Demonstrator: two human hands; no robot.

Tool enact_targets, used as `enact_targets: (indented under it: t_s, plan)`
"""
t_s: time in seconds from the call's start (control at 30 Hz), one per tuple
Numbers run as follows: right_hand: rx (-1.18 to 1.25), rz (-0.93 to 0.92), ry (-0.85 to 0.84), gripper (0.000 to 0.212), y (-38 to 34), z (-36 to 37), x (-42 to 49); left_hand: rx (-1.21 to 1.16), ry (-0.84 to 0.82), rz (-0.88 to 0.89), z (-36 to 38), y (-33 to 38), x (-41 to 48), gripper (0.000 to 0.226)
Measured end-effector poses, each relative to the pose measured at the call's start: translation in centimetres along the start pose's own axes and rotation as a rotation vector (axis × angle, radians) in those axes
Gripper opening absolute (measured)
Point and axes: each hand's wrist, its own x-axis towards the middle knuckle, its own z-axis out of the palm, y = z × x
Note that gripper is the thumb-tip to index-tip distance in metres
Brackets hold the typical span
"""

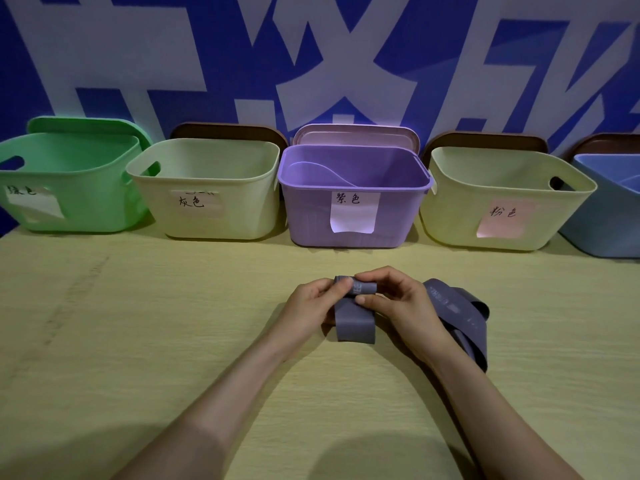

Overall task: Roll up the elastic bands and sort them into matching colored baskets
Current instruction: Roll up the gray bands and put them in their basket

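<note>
I see a matt, smooth rubbery elastic band (355, 325) on a pale wood-grain table (138, 323); at twelve o'clock, a smooth plastic purple basket (311, 216) wears a paper label (353, 213).

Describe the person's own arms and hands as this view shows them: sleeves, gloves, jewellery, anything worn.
Both forearms are bare from the bottom edge of the picture up to the wrists; no sleeve shows. The left hand and right hand wear no gloves. No watch, bracelet or ring is visible on either wrist or on the fingers that show. No markings or bandages show. The nails that show look short and unpainted.
</note>
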Motion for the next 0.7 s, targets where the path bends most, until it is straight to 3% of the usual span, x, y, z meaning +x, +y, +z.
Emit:
enact_targets:
  t_s: [0.23,0.43,0.7]
  plan:
    - [0.074,0.161,-0.004,0.055,-0.22,0.41,-0.13,-0.142,0.047,0.005,-0.04,-0.04,0.23,0.034]
    - [0.006,0.171,-0.014,0.036,-0.06,0.44,-0.13,-0.162,0.045,0.055,-0.19,-0.39,0.28,0.019]
    - [0.094,0.201,-0.030,0.041,-0.32,0.16,-0.08,-0.116,-0.033,0.072,-0.83,-0.31,0.29,0.031]
